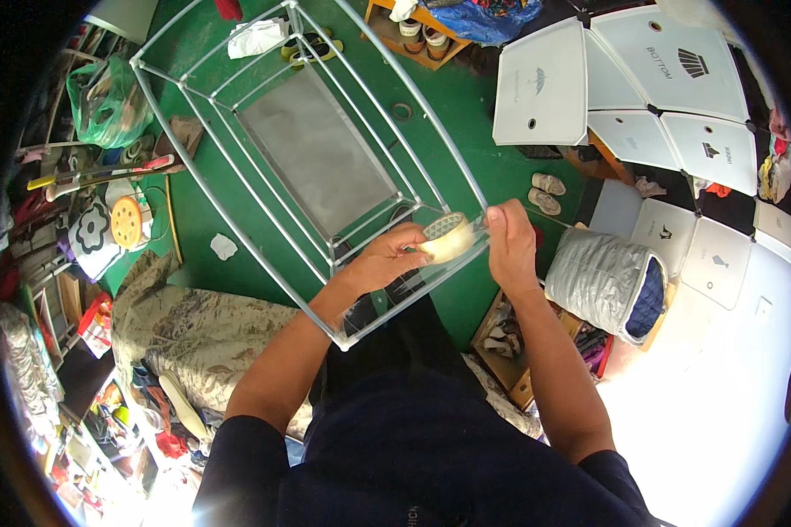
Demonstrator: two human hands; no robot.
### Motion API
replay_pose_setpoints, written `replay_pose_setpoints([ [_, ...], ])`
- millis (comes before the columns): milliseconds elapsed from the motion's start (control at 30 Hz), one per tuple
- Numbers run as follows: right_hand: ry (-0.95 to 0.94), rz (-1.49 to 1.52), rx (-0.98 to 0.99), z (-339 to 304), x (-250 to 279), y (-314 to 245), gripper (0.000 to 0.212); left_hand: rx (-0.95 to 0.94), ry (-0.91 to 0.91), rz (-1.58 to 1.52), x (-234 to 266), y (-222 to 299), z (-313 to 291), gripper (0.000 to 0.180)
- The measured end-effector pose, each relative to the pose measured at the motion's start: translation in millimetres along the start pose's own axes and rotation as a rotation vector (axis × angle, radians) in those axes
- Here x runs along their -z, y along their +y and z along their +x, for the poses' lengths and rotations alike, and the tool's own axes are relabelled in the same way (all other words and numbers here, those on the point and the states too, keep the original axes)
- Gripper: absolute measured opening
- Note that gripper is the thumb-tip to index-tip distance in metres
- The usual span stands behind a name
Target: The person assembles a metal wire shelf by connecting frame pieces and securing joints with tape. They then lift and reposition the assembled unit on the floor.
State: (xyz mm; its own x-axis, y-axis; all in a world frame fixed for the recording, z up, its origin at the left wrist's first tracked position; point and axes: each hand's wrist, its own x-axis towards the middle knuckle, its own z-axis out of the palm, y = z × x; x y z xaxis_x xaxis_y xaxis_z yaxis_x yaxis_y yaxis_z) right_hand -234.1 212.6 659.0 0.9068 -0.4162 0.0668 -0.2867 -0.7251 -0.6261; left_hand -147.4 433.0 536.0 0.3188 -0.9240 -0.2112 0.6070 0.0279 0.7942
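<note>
Silver-grey tubes are joined into an open, boxlike frame (344,342), which is held up in front of the body above a green floor (204,283). A roll of clear tape (449,240) is gripped between the thumb and fingers of the left hand (387,257), at the near end of the frame and just beside the right hand (511,244). The frame's right edge is grasped by the right hand, its thumb laid along the tube; whether the tape's loose end is also pinched there cannot be told. A grey panel (316,154) is seen through the tubes. To the right, a pair of pale shoes (547,193) is placed near a silver bag (599,279), and white cabinet doors (540,88) are seen beyond.
</note>
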Motion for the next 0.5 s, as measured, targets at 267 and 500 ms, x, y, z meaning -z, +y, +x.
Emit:
replay_pose_setpoints([
  [267,-0.008,0.018,-0.064,0.9,-3.1,-1.3,0.035,0.019,0.033,-0.084,-4.2,11.2,-17.3,0.013],
  [500,-0.022,0.033,-0.107,-0.5,-3.2,-5.0,0.036,0.039,0.045,-0.176,4.9,-3.8,-36.6,0.014],
])
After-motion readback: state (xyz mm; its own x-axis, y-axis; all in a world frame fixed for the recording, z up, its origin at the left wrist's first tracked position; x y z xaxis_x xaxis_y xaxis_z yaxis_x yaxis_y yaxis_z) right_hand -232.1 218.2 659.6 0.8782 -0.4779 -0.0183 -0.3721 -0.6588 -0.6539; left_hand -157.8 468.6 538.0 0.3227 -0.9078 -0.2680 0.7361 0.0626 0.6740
